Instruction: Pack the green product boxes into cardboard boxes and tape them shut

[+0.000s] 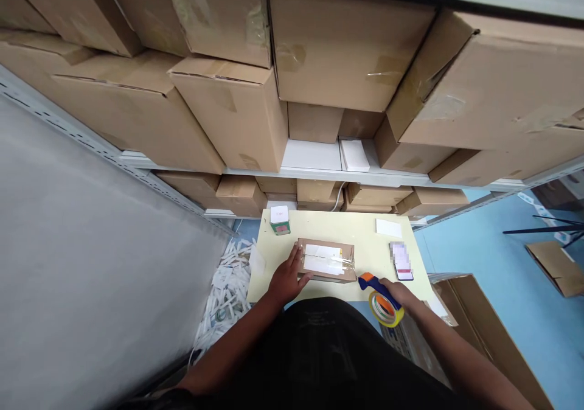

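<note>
A small cardboard box (326, 243) lies on the pale yellow table, with a white label (319, 259) and shiny clear tape across its top. My left hand (287, 279) holds the box at its left end, fingers toward the back edge and thumb at the front. Just off the box's right end, my right hand (401, 294) is closed around the handle of a blue and orange tape dispenser (371, 281). A roll of tape with a yellow edge sits in the dispenser. Whether a strand of tape links dispenser and box, I cannot tell.
On the table (328, 221) stand a green-and-white small box (280, 220), a white card (388, 227) and a phone (401, 261). Shelves (314, 173) of cartons rise behind. Paper scraps (225, 288) pile up at left; an open carton (483, 331) stands at right.
</note>
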Demonstrator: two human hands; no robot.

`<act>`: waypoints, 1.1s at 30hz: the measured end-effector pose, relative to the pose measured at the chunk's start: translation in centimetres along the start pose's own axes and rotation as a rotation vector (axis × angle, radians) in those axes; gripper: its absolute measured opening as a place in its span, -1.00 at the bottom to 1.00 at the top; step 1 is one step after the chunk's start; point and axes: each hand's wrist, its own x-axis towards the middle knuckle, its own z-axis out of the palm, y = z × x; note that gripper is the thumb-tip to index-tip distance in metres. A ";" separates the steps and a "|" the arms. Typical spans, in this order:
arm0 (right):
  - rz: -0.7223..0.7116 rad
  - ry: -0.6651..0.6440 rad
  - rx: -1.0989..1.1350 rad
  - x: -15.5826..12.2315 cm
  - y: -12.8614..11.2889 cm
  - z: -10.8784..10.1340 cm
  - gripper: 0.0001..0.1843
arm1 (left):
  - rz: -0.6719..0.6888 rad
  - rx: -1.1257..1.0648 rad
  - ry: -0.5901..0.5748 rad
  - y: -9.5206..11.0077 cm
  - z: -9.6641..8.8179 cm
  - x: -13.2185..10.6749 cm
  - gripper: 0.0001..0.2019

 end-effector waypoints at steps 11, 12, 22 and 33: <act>0.034 0.326 -0.405 2.6 -7.2 3.3 -0.44 | -0.047 -0.086 0.026 -0.3 0.7 -0.9 -0.08; 0.030 0.298 -0.424 3.0 -7.5 3.7 -0.46 | -0.074 -0.108 0.023 -0.3 0.7 -0.9 -0.07; -0.117 0.385 -0.015 1.1 -6.1 4.7 -0.47 | -0.287 -0.564 -0.021 -0.2 -0.1 -0.6 -0.19; -0.084 0.210 0.572 -2.5 -12.0 3.6 -0.28 | -0.475 -0.780 0.039 0.8 -1.0 1.7 -0.39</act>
